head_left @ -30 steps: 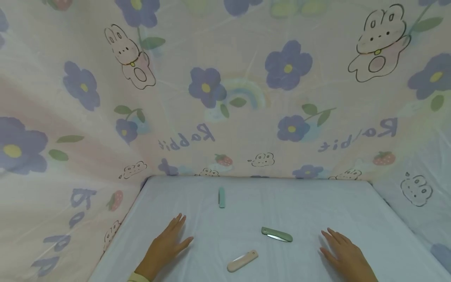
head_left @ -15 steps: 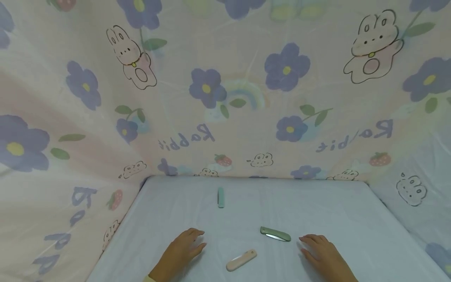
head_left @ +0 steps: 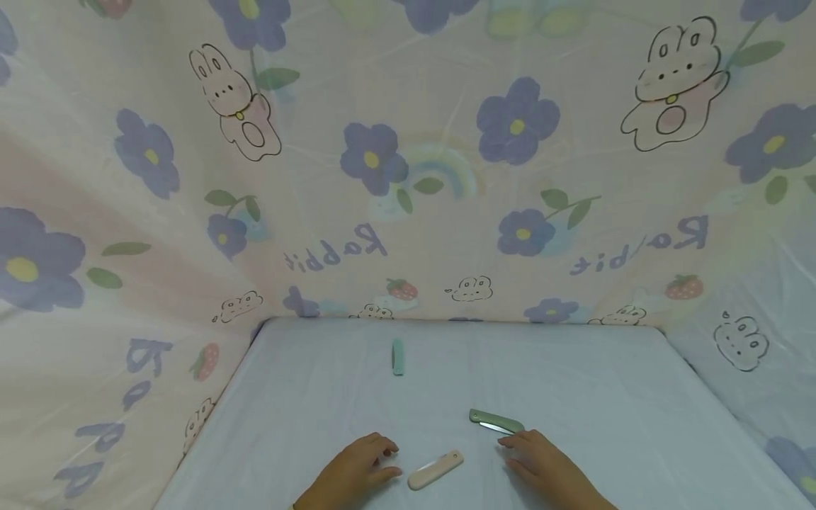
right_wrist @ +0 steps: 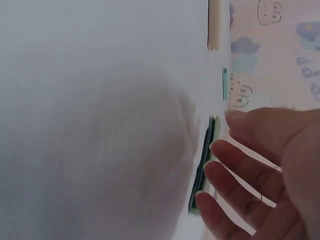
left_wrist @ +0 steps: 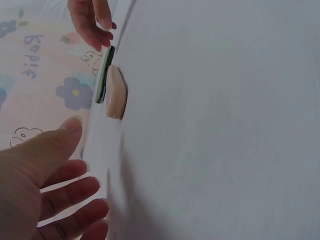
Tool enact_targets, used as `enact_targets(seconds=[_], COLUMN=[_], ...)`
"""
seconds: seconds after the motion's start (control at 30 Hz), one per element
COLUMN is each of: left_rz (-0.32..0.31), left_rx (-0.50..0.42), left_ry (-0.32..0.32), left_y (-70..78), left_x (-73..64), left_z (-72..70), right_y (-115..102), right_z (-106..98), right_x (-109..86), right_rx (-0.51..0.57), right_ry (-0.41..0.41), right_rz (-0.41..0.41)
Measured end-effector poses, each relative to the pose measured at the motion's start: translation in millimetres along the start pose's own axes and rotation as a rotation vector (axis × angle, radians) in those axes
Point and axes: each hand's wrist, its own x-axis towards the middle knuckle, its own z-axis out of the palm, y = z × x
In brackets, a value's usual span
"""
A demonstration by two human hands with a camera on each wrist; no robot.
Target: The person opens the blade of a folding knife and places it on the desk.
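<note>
A beige folding knife (head_left: 436,470) lies folded on the white surface between my hands. To its left is my left hand (head_left: 353,469), thumb and fingers loosely bent, holding nothing; in the left wrist view a gap separates it from the beige knife (left_wrist: 116,95). My right hand (head_left: 547,466) is at the right end of the green folding knife (head_left: 496,421), whose blade edge shows along its handle. The right wrist view has the fingertips beside the green knife (right_wrist: 202,170); whether they touch it I cannot tell. Farther back lies a mint-green folding knife (head_left: 398,357).
A white-covered table (head_left: 319,382) carries all three knives. Behind it and at both sides hangs a fabric curtain (head_left: 440,227) printed with rabbits, purple flowers and strawberries, which meets the table's back edge.
Both hands have moved inward and nearer to me, the left toward the beige knife, the right up to the green knife. Their fingers are more bent than before. The knives lie where they were.
</note>
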Motion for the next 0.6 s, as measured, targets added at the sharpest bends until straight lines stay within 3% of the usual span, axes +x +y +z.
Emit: enact_targets(seconds=[0.07,0.17,0.3,0.37,0.6], left_rz=[0.026,0.062,0.027,0.018,0.072], left_rx=[-0.002,-0.001,-0.033,-0.037,-0.033], left_ry=[-0.006,-0.017,-0.066,-0.086,-0.074], left_y=[1.9,4.0,7.2,8.6,11.8], left_x=[-0.6,-0.8,0.3,0.8,7.5], left_z=[1.2,2.1,5.5,7.6,15.8], right_y=[-6.3,-14.9,-27.0,-32.5,-42.7], right_z=[3.6,8.0,13.7,16.4,28.4], right_x=[3.7,9.4,15.5,18.7,29.6], right_rx=[0.043,0.081,0.091,0.098,0.079], right_ry=[-0.061,-0.107,-0.127,-0.153,-0.096], right_rz=[0.035,-0.011,-0.088,-0.081,-0.14])
